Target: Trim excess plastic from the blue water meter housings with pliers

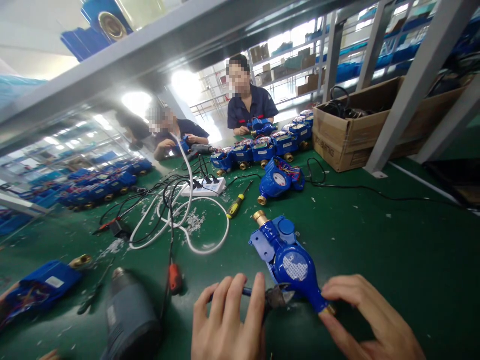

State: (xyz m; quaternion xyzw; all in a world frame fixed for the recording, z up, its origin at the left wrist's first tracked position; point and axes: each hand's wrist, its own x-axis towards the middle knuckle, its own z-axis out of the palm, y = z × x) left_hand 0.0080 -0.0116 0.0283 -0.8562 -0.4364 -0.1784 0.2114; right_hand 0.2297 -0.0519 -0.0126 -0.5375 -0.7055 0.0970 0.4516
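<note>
- Gripping a pair of cutters (278, 296), the left hand (230, 320) has its fingers curled over the handles; whether the blades are parted I cannot tell.
- The right hand (369, 312) has thumb and forefinger closed on the near end of a blue meter (288, 252), where a little brass shows.
- That meter lies aslant on the green table (360, 240), in front of the person, its rounded underside up (a pale, patterned patch sits on it). Its far end carries a brass fitting (260, 217), and the cutters' head is just beside its near half.
- Beyond it, a second meter (275, 180) shows its dial, with coloured wires in an open housing.
- A yellow and black screwdriver (236, 206) lies left of that one, near a white power strip (204, 187) and looped cables (204, 251).
- Towards the lower left are a heat gun (131, 315) and a red handle (174, 279).
- Across the table, two co-workers (253, 107) each handle a blue meter, and a cardboard box (348, 135) stands at the right.
</note>
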